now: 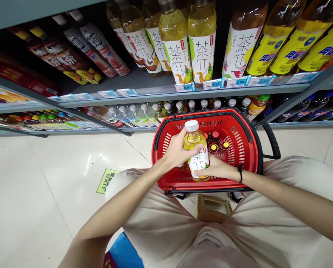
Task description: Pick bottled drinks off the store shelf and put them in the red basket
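Observation:
Both my hands hold a bottle of yellow tea (195, 140) with a white cap and a white label, upright over the red shopping basket (248, 167). My left hand (177, 149) wraps its upper left side, with the thumb across the front. My right hand (218, 167) grips it low on the right, and a dark band circles that wrist. Inside the basket stand several dark bottles (215, 137) with red or yellow caps. Part of another bottle shows behind my left hand; its kind is hidden.
Ahead is a shelf (155, 89) with price tags, carrying tea bottles (176, 48) and yellow-labelled bottles (283, 41). A lower shelf holds many capped bottles (144, 111). The basket's black handle (272, 141) sticks out right. A yellow exit sign (106, 181) lies on the floor at left.

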The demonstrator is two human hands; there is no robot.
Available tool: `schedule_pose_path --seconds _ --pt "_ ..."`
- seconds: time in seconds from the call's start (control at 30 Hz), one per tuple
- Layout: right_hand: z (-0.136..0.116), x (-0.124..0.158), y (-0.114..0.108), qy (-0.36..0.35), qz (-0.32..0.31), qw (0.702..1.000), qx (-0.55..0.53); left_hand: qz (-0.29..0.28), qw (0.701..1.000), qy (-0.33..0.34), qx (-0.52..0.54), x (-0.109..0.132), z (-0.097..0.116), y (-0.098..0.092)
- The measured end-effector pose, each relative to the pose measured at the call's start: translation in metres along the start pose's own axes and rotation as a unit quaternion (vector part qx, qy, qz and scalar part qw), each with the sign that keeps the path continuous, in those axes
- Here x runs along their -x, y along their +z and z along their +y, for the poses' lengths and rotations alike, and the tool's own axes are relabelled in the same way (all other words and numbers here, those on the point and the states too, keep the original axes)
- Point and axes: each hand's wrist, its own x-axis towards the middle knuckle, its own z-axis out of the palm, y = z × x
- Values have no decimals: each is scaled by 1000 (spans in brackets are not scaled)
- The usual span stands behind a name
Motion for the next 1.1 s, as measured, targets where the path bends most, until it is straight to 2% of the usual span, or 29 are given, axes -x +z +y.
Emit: schedule_pose_path --seconds 0.5,1.1 --pt "5 0 -2 2 10 1000 26 6 1000 -1 -4 -1 -1 1" --pt "4 0 -3 -16 -6 1000 20 6 1000 -4 -8 1 -1 1"
